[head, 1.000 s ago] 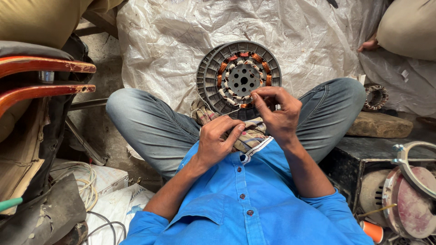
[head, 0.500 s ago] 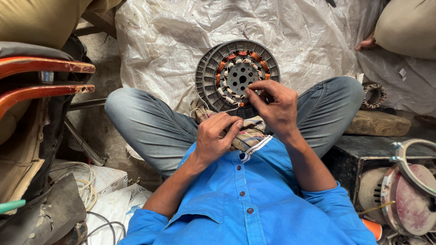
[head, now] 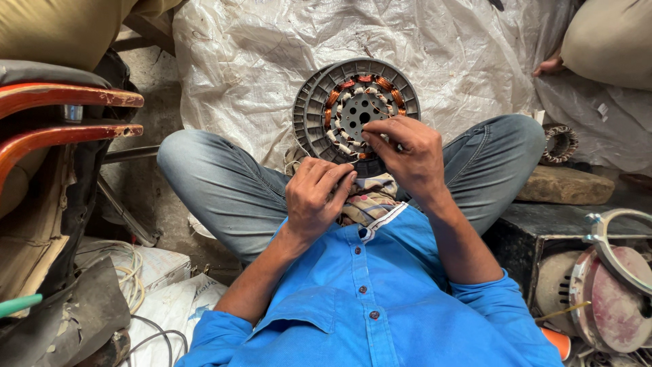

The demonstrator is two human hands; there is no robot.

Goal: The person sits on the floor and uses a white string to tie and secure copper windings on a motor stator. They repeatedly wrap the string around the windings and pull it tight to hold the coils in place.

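I sit cross-legged with a round grey motor stator (head: 319,109) propped between my knees; copper coils ring its perforated hub. My right hand (head: 404,153) rests on the stator's lower right, fingers pinched at the windings, and what they hold is too small to see. My left hand (head: 314,197) is curled just below the stator's lower edge, fingers closed against a patterned cloth (head: 370,197) in my lap. I cannot tell whether it grips a wire.
A white plastic sheet (head: 272,61) covers the floor ahead. A red-armed chair (head: 61,115) stands at left. Another person's foot (head: 550,66) and leg are at top right. A small wound coil (head: 560,143), a stone (head: 567,185) and a fan motor (head: 604,285) lie right.
My right hand has risen from my lap onto the stator's windings. The left hand has stayed curled just below the rim.
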